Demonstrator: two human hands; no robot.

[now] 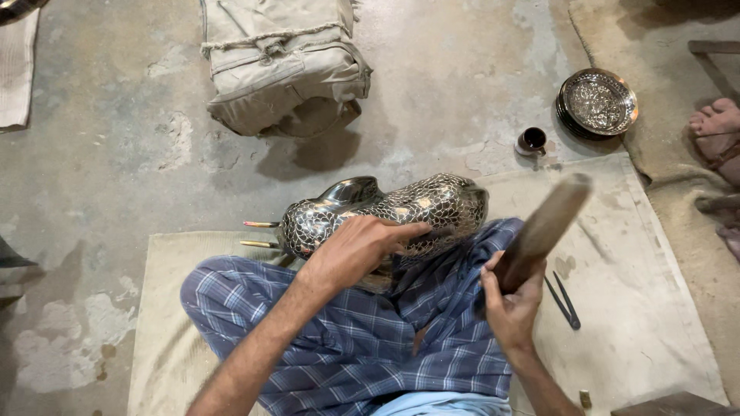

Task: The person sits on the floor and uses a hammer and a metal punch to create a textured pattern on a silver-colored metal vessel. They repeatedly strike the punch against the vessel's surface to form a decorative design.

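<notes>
A shiny dark metal figure (432, 204) with an engraved scale pattern rests across my lap, on my blue checked trousers. My left hand (358, 246) lies on its near side, fingers stretched toward the right; whether a small tool is under the fingers I cannot tell. My right hand (510, 304) is shut on a thick wooden mallet (547, 227), which is raised, blurred and slanting up to the right, apart from the figure.
A pair of metal dividers (564, 302) lies on the pale cloth (640, 308) right of my knee. Two thin rods (260, 234) stick out left of the figure. Engraved bowls (597, 104), a small dark cup (532, 141) and a canvas bag (281, 65) lie beyond. Another person's foot (717, 119) shows at the right.
</notes>
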